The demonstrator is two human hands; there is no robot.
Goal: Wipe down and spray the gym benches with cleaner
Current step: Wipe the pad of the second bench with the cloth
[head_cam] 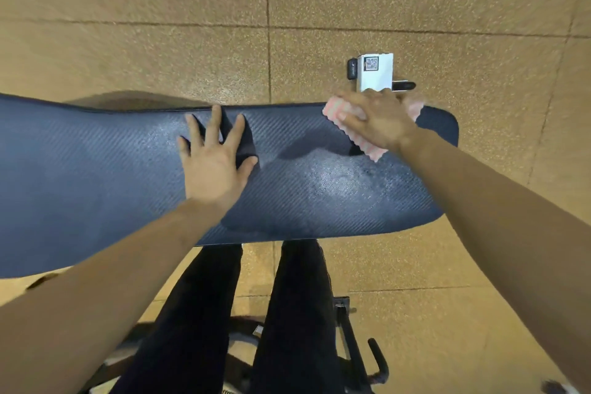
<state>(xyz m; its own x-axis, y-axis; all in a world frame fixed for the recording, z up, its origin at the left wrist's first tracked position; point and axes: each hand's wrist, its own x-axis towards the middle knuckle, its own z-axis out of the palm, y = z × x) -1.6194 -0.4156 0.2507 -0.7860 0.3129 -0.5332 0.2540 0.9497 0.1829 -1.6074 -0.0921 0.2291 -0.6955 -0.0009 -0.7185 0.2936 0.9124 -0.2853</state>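
A dark blue padded gym bench (96,169) runs across the view, its textured top shiny with a damp patch near the right end. My left hand (214,153) lies flat on the pad near the middle, fingers spread. My right hand (374,118) presses a pink and white striped cloth (367,145) onto the far right end of the pad, fingers laid over the cloth. No spray bottle is in view.
The bench's white metal frame end (375,72) with a QR sticker juts out beyond the far edge. Speckled tan rubber floor tiles (160,25) surround the bench. My dark-trousered legs (287,313) stand against the near edge, with black frame parts (351,342) by my feet.
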